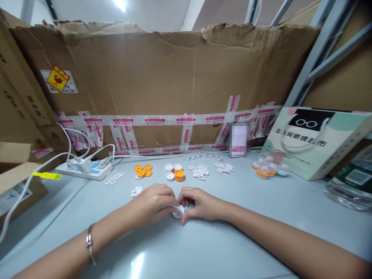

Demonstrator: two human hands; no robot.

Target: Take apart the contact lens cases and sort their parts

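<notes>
In the head view, the person's two hands are working really close together over the table [221, 248]. A small white round piece [179, 212] is sitting between them, right at the fingertips. The left hand [158, 202] is pinching in with thumb and fingers at its left rim, nearly closed. The right hand [199, 204] is curling around the other side, thumb and forefinger bracketing the piece, with a bit of a gap inside the curl.

My worry: if one side is pressing harder than the other, that thing's popping out and skating off, since the tabletop is looking pretty slick. The small white discs [136, 191] are lying just beyond the left hand, so a careless knuckle could be scattering them. Same deal with the stacked white and orange cups [176, 174], waiting straight ahead of both hands.

What I'm not making out: the fingers are covering part of the piece, so anything tucked inside is staying hidden. The tiny white bits [199, 171] ahead of the right hand are blurring into a tangle. Past them, the upright screen [238, 140] is showing only blur, and the bottle [351, 178] beyond the right forearm is getting cut off by the edge.
</notes>
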